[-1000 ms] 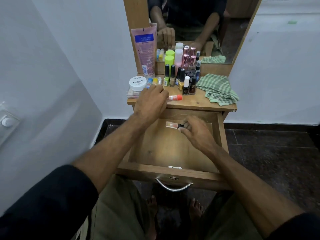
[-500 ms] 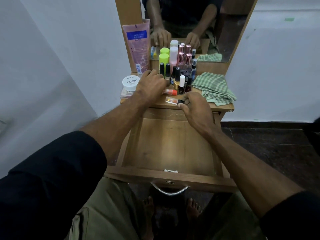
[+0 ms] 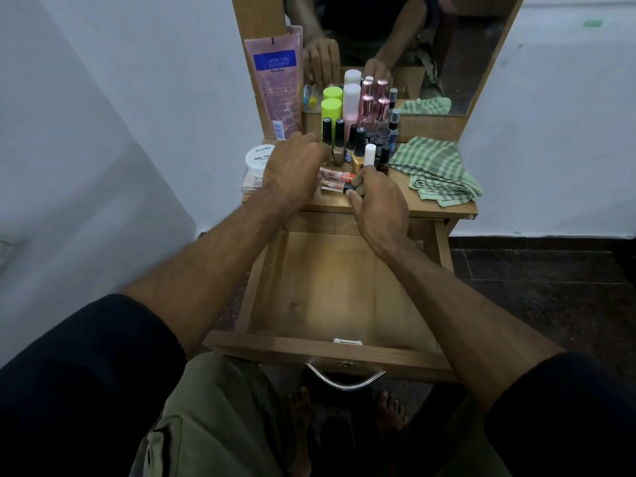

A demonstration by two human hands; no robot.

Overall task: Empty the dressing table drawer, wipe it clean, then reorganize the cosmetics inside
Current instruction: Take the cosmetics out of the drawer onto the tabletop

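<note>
The wooden drawer [image 3: 330, 349] is pulled out below the dressing table top [image 3: 444, 211], and nothing lies inside it. My right hand [image 3: 377, 204] pinches the dark cap of a small clear tube [image 3: 332, 185] lying on the table top's front edge. A second tube with an orange cap [image 3: 335, 174] lies just behind it. My left hand [image 3: 292, 173] hovers over the left ends of both tubes, fingers loosely bent; whether it touches them is hidden. Several nail polish bottles [image 3: 359, 151] stand clustered behind.
A green checked cloth [image 3: 437, 170] lies folded at the table's right. A white nail polish remover jar [image 3: 258, 161] and a pink tube [image 3: 277, 94] sit at the left. Taller bottles [image 3: 351, 105] stand before the mirror [image 3: 447, 46]. White walls flank both sides.
My right hand lifted the clear tube out of the drawer and set it on the table top beside the orange-capped tube. My left hand stayed over the tubes.
</note>
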